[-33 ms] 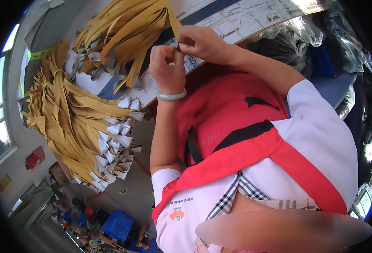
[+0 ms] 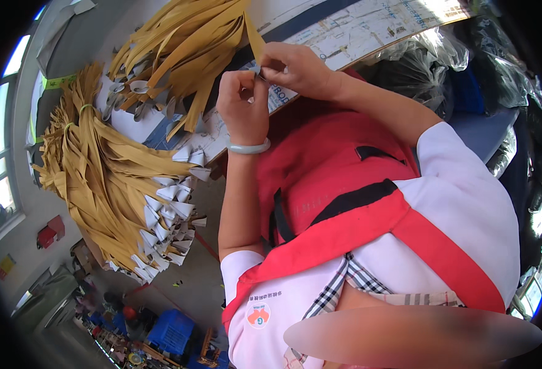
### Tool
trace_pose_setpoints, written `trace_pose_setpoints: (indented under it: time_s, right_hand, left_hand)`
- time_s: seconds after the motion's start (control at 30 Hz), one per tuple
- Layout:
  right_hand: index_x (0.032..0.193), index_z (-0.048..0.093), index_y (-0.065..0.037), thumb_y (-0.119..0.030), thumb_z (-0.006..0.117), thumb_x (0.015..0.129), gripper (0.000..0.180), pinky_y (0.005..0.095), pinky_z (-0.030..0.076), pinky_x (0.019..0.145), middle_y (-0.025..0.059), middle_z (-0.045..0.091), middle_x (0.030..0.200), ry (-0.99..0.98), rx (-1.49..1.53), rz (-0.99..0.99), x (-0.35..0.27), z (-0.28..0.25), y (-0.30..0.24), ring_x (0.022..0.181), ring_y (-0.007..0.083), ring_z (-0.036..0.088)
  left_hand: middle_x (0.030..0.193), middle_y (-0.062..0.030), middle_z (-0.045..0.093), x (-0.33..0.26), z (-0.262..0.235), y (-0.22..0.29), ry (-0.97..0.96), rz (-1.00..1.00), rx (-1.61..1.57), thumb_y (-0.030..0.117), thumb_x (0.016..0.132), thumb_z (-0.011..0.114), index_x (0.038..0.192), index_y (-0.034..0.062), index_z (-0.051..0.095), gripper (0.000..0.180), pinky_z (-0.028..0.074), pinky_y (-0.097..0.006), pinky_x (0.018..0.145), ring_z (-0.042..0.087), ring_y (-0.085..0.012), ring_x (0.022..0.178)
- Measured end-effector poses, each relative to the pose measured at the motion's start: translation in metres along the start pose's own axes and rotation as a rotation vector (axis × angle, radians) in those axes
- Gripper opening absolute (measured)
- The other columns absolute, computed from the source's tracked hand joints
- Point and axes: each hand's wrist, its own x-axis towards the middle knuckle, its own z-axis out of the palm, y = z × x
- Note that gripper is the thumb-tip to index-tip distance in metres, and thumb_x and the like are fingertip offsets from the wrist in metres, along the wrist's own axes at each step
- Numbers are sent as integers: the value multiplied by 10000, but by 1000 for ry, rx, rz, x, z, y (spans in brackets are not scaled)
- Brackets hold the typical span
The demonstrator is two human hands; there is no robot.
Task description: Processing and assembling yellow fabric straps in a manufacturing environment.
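Observation:
My left hand (image 2: 243,107), with a pale bangle (image 2: 248,146) at the wrist, is closed in a pinch at the table's near edge. My right hand (image 2: 301,69) pinches close beside it, fingertips almost touching. A tan strap (image 2: 253,38) runs down from the far side into my fingers, where a small dark grey end shows between them; the fingers hide most of it. Just left of my hands lies a loose pile of tan straps (image 2: 188,46), several with grey looped ends (image 2: 139,87).
A big tied bundle of tan straps (image 2: 98,166) with white-grey tips hangs over the table's left edge. The worn table (image 2: 369,31) stretches to the right. Clear plastic bags (image 2: 424,67) lie below it. A blue crate (image 2: 171,329) stands on the floor at lower left.
Both hands have come slightly nearer to my body, still pinching the strap's end. The strap piles look the same.

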Motion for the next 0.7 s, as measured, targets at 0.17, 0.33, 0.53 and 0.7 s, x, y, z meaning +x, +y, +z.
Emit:
trace_pose_setpoints:
  time_s: [0.17,0.33,0.53,0.7]
  right_hand:
    - [958,641,-21,-54,642,909,59,278,496,734,44,652,836,-70,388,51,-2,-12,-6,781,115,625]
    - [967,653,-12,-164,623,946,156,292,498,735,66,677,843,-168,572,264,0,-20,-23,786,126,632]
    - [832,611,-18,-195,675,909,203,253,481,652,21,633,732,-173,459,303,-5,-19,-26,709,85,596]
    - [863,582,-37,-205,642,958,201,233,461,615,-9,567,749,-192,577,391,-14,-24,-3,666,71,543]
  left_hand:
    - [1184,-112,541,5,-34,13,-202,-116,-202,-59,891,632,1149,-28,624,260,598,-246,638,654,-139,872]
    - [818,-80,614,-3,-35,10,-252,-66,-186,-65,877,642,895,-29,624,45,487,-244,573,593,-115,656]
    - [778,-116,574,-7,-29,27,-267,70,64,-56,853,632,836,-10,569,80,451,-316,560,590,-223,628]
    - [796,-97,568,-11,-27,24,-162,66,-41,-70,864,632,841,-22,571,81,460,-273,548,600,-168,620]
